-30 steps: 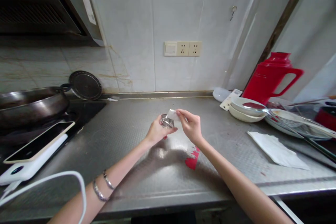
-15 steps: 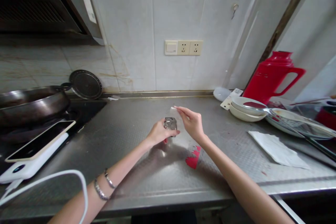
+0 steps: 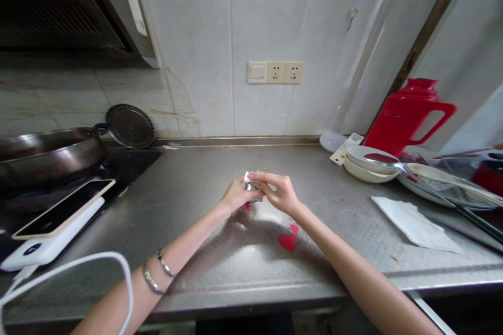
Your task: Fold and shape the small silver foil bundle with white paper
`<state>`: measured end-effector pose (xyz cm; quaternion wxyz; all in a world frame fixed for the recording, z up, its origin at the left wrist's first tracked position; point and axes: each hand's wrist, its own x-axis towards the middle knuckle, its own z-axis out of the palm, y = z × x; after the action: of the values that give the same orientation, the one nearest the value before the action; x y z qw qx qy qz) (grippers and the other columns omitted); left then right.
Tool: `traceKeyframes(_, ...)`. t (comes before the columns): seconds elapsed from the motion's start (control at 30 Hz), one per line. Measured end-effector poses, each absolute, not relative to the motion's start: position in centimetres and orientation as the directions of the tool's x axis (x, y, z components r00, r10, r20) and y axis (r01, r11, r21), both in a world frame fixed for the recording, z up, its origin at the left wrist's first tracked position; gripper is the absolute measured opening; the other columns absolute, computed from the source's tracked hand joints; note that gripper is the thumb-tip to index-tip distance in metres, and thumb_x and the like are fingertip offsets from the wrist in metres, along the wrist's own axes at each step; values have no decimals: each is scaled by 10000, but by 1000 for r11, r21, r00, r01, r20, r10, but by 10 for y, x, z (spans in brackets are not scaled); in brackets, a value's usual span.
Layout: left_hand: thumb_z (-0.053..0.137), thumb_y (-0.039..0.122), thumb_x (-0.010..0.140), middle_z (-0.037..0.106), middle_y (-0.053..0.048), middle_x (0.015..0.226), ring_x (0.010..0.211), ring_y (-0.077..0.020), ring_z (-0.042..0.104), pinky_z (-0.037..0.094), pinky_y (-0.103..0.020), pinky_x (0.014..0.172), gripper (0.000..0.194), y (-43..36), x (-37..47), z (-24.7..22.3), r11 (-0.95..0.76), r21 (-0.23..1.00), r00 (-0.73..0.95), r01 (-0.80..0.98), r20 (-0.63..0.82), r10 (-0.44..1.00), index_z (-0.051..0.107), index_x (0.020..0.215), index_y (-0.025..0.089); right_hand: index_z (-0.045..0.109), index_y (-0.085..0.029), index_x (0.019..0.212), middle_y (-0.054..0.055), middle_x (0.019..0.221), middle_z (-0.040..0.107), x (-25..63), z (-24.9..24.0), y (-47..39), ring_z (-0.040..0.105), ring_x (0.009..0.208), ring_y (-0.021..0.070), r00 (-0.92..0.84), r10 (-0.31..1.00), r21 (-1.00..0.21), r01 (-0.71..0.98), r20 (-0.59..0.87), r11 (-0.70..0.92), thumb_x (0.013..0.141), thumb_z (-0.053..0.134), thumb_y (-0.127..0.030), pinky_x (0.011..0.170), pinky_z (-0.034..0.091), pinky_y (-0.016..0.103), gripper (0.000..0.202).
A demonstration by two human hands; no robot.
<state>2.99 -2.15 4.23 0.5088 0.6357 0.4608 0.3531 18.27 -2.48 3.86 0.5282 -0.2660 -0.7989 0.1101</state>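
Note:
Over the middle of the metal counter, my left hand is closed around a small shiny, see-through or silvery thing, and my fingers cover much of it. I cannot tell its exact kind. My right hand is pinched on a small white piece that looks like tissue, at the top of the shiny thing. Both hands meet there. Something red shows below my left hand. A torn-edged red patch lies on the counter nearer to me.
To the left are a pan, a round dark lid against the wall, a phone on a white power bank, and a cable crossing my left forearm. On the right are stacked bowls, a red thermos and a tissue.
My right hand has moved left and slightly down, bringing the white piece from beyond the shiny thing onto its top. My left hand keeps its hold almost in place.

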Motion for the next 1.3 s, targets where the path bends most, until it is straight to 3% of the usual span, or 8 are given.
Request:
traceKeyframes(0.13,700,316,694,560,51,555,352,-84,509,440,-200,353,326,-21,27,44,-49,976,333,212,-25,943,627,966,151,703,-271,1047,0,999,736,180,40,-28,701,891,171,-315,525,-454,273,791,848,897,503,-213,1116,338,463,256)
traceKeyframes(0.23,704,373,703,577,44,587,352,-83,507,426,-201,348,350,-17,26,43,-63,971,318,231,-15,948,614,963,157,733,-268,964,-25,916,748,178,42,-29,699,769,157,-276,621,-567,256,734,783,889,531,-289,1125,313,476,216)
traceKeyframes(0.37,796,404,611,614,29,654,346,-70,486,407,-200,336,564,-12,24,38,-65,961,242,268,-2,970,551,1054,154,736,-200,827,16,824,741,182,42,-20,673,765,194,1,773,-759,194,634,622,834,576,-434,906,501,414,284)
traceKeyframes(0.5,834,404,559,633,3,706,373,-58,477,415,-202,359,640,-10,23,32,-110,962,243,251,48,969,538,1062,142,689,-149,842,68,810,713,188,37,-3,639,757,198,257,801,-841,163,541,516,786,574,-536,689,517,308,408)
traceKeyframes(0.67,874,293,489,657,-20,826,591,-103,594,515,-237,570,704,-8,24,26,-264,948,221,176,224,949,559,1104,156,633,-175,827,43,823,675,183,27,2,629,794,180,109,920,-924,-31,376,381,709,626,-599,690,538,298,440)
traceKeyframes(0.83,863,262,513,665,-29,857,681,-127,620,528,-265,658,707,-8,24,25,-312,940,213,136,280,936,557,1141,158,621,-194,961,63,1040,663,179,28,-8,628,950,189,-160,951,-946,-234,264,223,778,611,-545,754,544,302,396)
traceKeyframes(1.13,846,230,538,670,-30,871,615,-101,598,527,-234,588,701,-2,21,20,-281,949,230,142,245,942,536,1162,161,524,-243,1196,68,1157,648,178,31,-16,644,996,215,-324,904,-954,-200,280,224,640,768,-256,817,549,340,608)
traceKeyframes(1.3,855,201,521,646,-88,1079,740,-135,640,546,-271,685,962,-2,23,17,-261,963,209,66,243,947,375,1354,219,537,-226,1164,65,1127,661,174,30,-15,652,978,222,-218,927,-948,-159,306,276,623,776,-266,787,566,337,593)
